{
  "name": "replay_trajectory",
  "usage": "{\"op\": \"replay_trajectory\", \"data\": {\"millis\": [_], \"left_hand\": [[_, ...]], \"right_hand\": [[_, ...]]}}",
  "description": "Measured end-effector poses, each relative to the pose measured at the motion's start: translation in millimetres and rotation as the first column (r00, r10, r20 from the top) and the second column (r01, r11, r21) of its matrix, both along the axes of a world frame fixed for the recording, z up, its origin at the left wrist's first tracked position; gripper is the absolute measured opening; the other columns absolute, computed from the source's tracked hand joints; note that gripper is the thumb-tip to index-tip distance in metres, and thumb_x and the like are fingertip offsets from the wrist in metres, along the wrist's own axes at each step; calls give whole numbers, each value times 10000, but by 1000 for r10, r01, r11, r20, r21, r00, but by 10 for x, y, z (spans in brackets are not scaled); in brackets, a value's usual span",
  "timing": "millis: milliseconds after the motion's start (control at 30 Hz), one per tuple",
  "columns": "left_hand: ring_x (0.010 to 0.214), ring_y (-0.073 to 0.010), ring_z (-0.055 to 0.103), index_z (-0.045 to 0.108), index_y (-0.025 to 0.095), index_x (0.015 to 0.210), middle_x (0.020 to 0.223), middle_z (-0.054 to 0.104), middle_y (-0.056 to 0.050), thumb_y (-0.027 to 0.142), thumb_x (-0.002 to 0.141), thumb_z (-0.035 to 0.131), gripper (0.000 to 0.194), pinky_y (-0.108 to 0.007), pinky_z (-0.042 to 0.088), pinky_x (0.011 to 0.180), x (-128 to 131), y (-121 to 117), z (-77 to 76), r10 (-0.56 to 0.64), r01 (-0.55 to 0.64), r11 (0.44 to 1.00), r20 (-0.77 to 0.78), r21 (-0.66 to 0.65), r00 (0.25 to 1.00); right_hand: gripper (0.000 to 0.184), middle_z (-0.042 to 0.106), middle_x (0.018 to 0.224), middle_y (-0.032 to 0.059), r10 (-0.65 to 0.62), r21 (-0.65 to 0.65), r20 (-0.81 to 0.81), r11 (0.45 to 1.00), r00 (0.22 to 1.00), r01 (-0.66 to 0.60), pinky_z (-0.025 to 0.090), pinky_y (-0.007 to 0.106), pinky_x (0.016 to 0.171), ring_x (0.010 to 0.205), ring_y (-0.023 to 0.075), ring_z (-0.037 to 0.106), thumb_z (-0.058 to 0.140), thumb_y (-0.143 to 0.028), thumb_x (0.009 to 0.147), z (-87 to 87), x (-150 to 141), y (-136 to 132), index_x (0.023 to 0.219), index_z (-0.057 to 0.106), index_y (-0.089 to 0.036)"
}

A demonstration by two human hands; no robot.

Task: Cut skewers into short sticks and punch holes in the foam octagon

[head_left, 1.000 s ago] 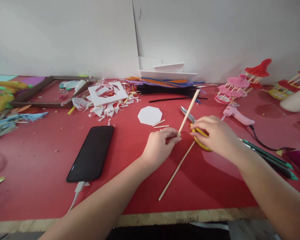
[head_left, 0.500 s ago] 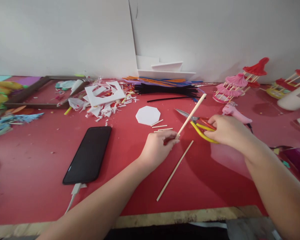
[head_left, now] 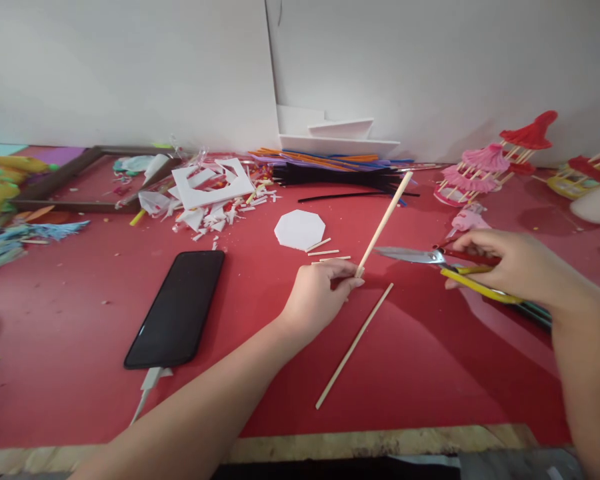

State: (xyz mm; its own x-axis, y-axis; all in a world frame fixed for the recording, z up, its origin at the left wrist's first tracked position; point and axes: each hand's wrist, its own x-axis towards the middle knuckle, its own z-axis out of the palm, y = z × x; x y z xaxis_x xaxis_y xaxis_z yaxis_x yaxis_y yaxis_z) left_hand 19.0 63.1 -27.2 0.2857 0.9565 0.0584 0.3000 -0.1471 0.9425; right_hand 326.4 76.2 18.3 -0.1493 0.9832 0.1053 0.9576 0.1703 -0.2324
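Presently, head view, left hand (head_left: 323, 290): fingertips pinched together on wooden stick (head_left: 387, 217), which tilts toward one o'clock.
Right hand (head_left: 500, 267): curled around scissors (head_left: 437, 257) handles; blades point to nine o'clock, near stick.
Loose stick (head_left: 354, 347): on table (head_left: 440, 373), five o'clock from left hand.

The one view comes from a head-worn camera, looking forward and down over the near edge of the desk (head_left: 255, 247). It faces the pale wall (head_left: 130, 67), which fills the top of the view, and sits close enough to show both hands (head_left: 316, 297) in front of it. The forearms (head_left: 220, 383) run in from the bottom and lower right, and the wide field spans the desk's depth from near edge to wall.
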Motion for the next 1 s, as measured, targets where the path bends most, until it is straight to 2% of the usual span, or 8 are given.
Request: {"op": "replay_trajectory", "data": {"millis": [67,200,333,533,700,867,933,1000], "left_hand": [[650,-132,669,722,201,852,903,731,-20,259,822,621,121,-254,594,640,0,-1,1,7,-7,1000,2,-2,1000],[723,-141,678,727,207,838,909,734,-16,209,815,619,110,-246,592,667,2,4,0,6,-6,1000,1,3,1000],[748,-141,677,728,215,854,892,734,-5,213,823,616,116,-243,585,692,6,-2,15,-12,12,1000,0,12,1000],[749,-150,672,720,211,826,822,727,2,205,810,626,96,-240,570,676,15,-17,43,13,-13,999,-21,30,1000],[722,-147,668,719,215,812,777,720,9,197,800,637,85,-243,566,677,12,-10,50,3,-2,999,-24,50,1000],[752,-145,676,736,228,836,834,730,5,181,805,631,120,-235,573,673,19,-1,56,6,-5,999,-16,40,1000],[708,-137,672,739,222,830,821,728,-2,184,802,634,115,-227,572,628,12,4,90,-5,5,1000,-5,-5,1000],[633,-123,657,728,197,798,761,719,-10,186,789,651,78,-214,564,571,-13,10,153,-16,19,994,31,-106,999]], "right_hand": [[490,694,842,23,16,-49,7,999,1000,-15,440,277,607,722,193,625,769,-594,549,-23,28,9,843,619,-233],[487,695,880,33,85,22,-52,996,995,-84,455,285,649,738,192,625,789,-558,532,10,-5,-26,847,608,-235],[383,691,852,48,140,101,22,985,990,-142,436,282,603,697,182,616,754,-480,608,70,-115,-91,855,600,-232],[358,687,827,50,187,167,38,967,982,-190,436,286,605,701,186,609,710,-501,632,62,-205,-114,827,599,-223],[358,685,840,53,179,158,90,969,980,-191,426,292,610,705,194,595,697,-513,640,43,-218,-115,819,583,-226],[318,677,834,65,180,118,50,976,982,-185,433,310,597,701,210,597,689,-494,661,51,-248,-124,816,560,-249],[324,676,830,63,172,68,11,983,985,-172,446,325,590,691,218,600,699,-505,652,43,-245,-117,826,564,-267],[357,681,844,59,148,-22,-27,989,989,-149,470,327,595,695,218,617,713,-526,638,33,-237,-110,852,584,-270]]}}
